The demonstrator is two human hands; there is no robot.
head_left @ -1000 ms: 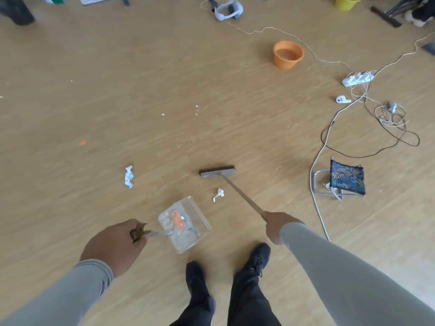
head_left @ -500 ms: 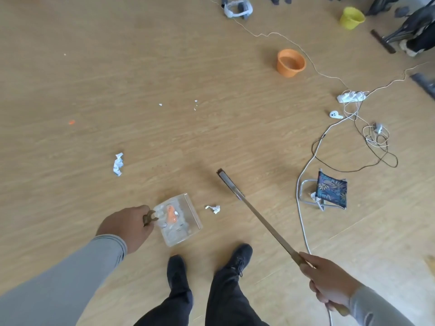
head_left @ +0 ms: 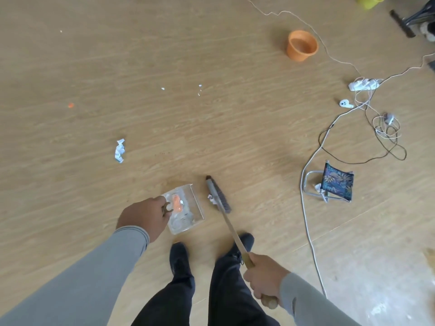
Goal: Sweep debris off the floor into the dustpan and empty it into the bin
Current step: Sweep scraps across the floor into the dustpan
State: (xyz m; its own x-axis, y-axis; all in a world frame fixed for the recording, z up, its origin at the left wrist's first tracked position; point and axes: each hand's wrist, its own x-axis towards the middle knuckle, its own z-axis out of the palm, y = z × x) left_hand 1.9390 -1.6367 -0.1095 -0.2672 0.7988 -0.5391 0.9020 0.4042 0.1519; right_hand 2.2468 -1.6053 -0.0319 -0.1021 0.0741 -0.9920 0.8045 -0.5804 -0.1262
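Since half a second ago the broom head [head_left: 218, 196] has swung in from the open floor to sit just right of the dustpan [head_left: 186, 209], its bristles against a small paper scrap [head_left: 211, 198] that lay a little apart from them before. The right hand [head_left: 263, 278] has drawn in closer to the legs, its fingers curled round the wooden broom handle [head_left: 235, 236], with the handle's end poking out below the fist. The left hand [head_left: 143, 216] grips the dustpan's dark handle much as before; most of that handle is hidden inside the fist, so only its forked tip shows.

Inside the clear dustpan, an orange bit and some pale scraps can be seen, though the transparent walls make its edges hard to trace. It stands on the wooden floor [head_left: 211, 128] just ahead of the dark shoes [head_left: 180, 257].

A crumpled paper [head_left: 119, 151] lies well to the left of the pan, and tiny white flecks [head_left: 199, 89] and an orange speck [head_left: 70, 105] lie farther out. An orange pot [head_left: 302, 45], a power strip [head_left: 363, 84] with tangled cables and a small folding stool [head_left: 336, 182] sit to the right; a yellow container [head_left: 370, 1] is cut off by the top edge
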